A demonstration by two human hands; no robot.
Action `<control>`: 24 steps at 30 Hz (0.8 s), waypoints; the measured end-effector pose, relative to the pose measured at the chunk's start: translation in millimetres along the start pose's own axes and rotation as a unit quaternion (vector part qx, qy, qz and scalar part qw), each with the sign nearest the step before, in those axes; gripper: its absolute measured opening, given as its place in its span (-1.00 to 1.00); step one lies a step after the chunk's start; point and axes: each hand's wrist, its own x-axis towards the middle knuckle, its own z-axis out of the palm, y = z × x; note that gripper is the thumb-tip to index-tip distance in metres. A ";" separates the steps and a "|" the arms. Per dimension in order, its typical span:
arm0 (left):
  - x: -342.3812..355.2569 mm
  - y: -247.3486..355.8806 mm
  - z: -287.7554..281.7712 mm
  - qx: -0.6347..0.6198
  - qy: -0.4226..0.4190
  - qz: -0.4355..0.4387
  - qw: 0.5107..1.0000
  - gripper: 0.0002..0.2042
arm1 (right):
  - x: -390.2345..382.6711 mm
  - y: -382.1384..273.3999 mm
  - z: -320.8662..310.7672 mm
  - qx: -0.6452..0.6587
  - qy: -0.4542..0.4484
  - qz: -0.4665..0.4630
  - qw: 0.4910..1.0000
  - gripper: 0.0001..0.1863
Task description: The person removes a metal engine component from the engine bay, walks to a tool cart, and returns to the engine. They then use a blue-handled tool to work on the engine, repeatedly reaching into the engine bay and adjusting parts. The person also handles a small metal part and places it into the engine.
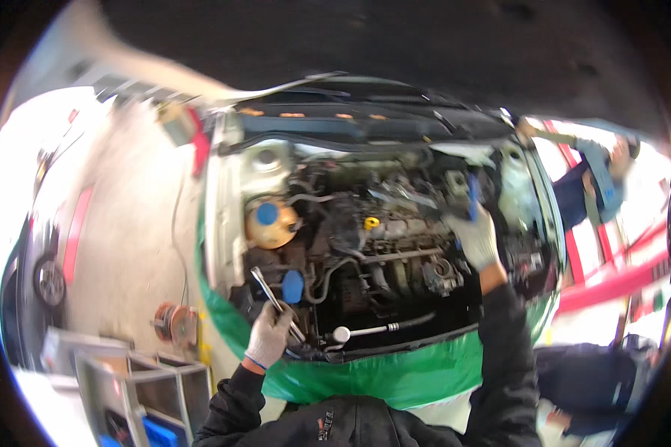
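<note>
Both my hands wear white knit gloves. My left hand, at the front left of the engine bay, is closed around a long shiny metal wrench that slants up and to the left. Beside it sits a blue reservoir cap. My right hand reaches over the right side of the engine. A slim blue object sticks up at its fingers and seems gripped. Blur hides its kind. Near the engine's middle shows a yellow oil cap.
Overhead hangs the raised hood. A green cover drapes the front edge. A pale coolant tank sits at the left. Another person stands at right, a hand by the fender. A cart and an orange reel stand left.
</note>
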 end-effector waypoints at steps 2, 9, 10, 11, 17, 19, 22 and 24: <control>-63.5 -27.0 -3.3 -0.147 0.009 -0.114 0.983 -0.86 | -66.4 -3.9 1.1 0.016 0.015 0.067 0.997 -0.58; -208.3 -79.4 -1.5 -0.055 0.038 -0.011 0.998 -0.74 | -250.7 -17.0 25.5 0.242 -0.087 0.067 0.964 -0.53; -231.6 -85.1 -0.1 0.044 0.060 0.087 0.993 -0.76 | -270.7 -17.5 32.2 0.274 -0.104 0.073 0.953 -0.52; -252.2 -85.1 4.1 -0.034 0.079 0.064 0.994 -0.77 | -288.0 -20.1 45.2 0.299 -0.102 0.069 0.946 -0.54; -396.9 -97.2 -3.4 -0.190 0.178 -0.036 0.965 -0.82 | -366.3 -65.7 123.0 0.363 -0.323 0.052 0.873 -0.55; -437.0 -108.5 -19.4 -0.139 0.237 -0.060 0.960 -0.81 | -395.6 -87.7 152.2 0.341 -0.361 0.075 0.865 -0.53; -480.8 -131.1 -43.4 -0.272 0.313 -0.071 0.907 -0.68 | -442.9 -122.2 197.1 0.328 -0.450 0.089 0.826 -0.56; -500.3 -149.1 -64.7 -0.354 0.343 -0.026 0.869 -0.69 | -478.1 -144.3 228.9 0.272 -0.494 0.071 0.823 -0.56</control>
